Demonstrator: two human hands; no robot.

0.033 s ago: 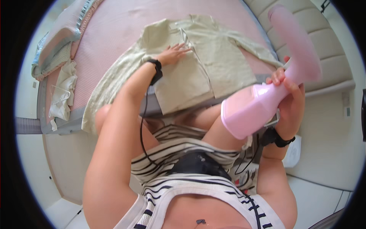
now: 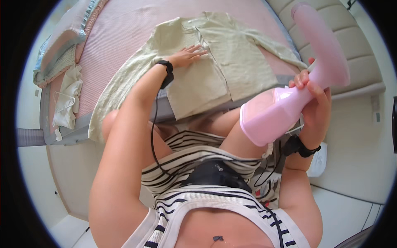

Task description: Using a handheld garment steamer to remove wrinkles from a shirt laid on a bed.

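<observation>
A cream long-sleeved jacket (image 2: pixel 244 53) lies spread on the bed, its front edges meeting near the middle and its lower hem hanging at the bed's near edge. My left hand (image 2: pixel 187 56) rests flat on the jacket's left front, fingers stretched out and holding nothing. On the right, my right hand (image 2: pixel 311 91) is wrapped round a pink handheld garment steamer (image 2: pixel 271 118). The steamer is tilted, with its wide tank end towards my lap and its long rounded end up to the right, apart from the jacket's body. Part of my right hand is hidden behind it.
The bed (image 2: pixel 124 33) has a pink quilted cover and a grey edge. Folded bedding (image 2: pixel 66 39) and a white garment with a hanger (image 2: pixel 68 99) lie at its left. A padded beige headboard (image 2: pixel 351 53) stands at the right. Black cables run from both wrist bands.
</observation>
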